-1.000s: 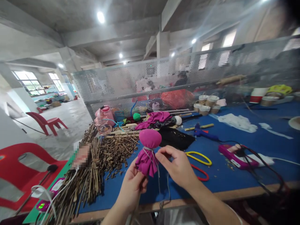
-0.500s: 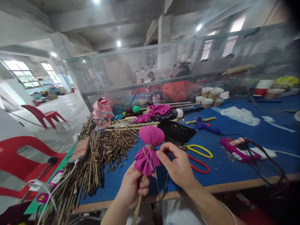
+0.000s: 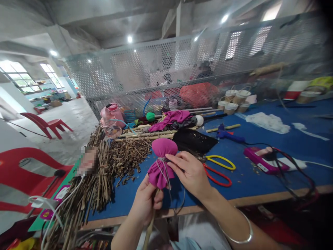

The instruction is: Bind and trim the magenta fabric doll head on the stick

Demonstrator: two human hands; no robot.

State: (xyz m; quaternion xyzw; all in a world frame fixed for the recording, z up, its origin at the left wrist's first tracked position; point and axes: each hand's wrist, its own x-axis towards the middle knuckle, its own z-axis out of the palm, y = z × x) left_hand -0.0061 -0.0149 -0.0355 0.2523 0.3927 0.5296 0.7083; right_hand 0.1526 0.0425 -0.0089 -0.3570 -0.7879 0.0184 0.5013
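A round bundle of magenta cloth (image 3: 164, 147) is tied at its neck onto a thin wooden stick (image 3: 148, 233), its lower edge flaring like a skirt. My left hand (image 3: 149, 198) is wrapped round the stick just beneath the flared cloth. Grey string (image 3: 163, 160) circles the neck, and its loose ends hang down toward the table edge. At the neck, on the right side, the fingertips of my right hand (image 3: 191, 173) are pinched against the string. A silver bangle (image 3: 247, 238) is on my right wrist.
Scissors (image 3: 220, 170) with yellow and red handles lie right of my right hand. Bundled dry twigs (image 3: 102, 177) and brown plant scraps (image 3: 130, 156) lie at left. A blue glue gun (image 3: 230, 134) and a purple power strip (image 3: 265, 161) are farther right. Black cloth (image 3: 194, 140) lies behind.
My right hand has moved left and in to the tied neck, its fingertips now on the string. The view has shifted slightly; my left hand keeps its hold on the stick.
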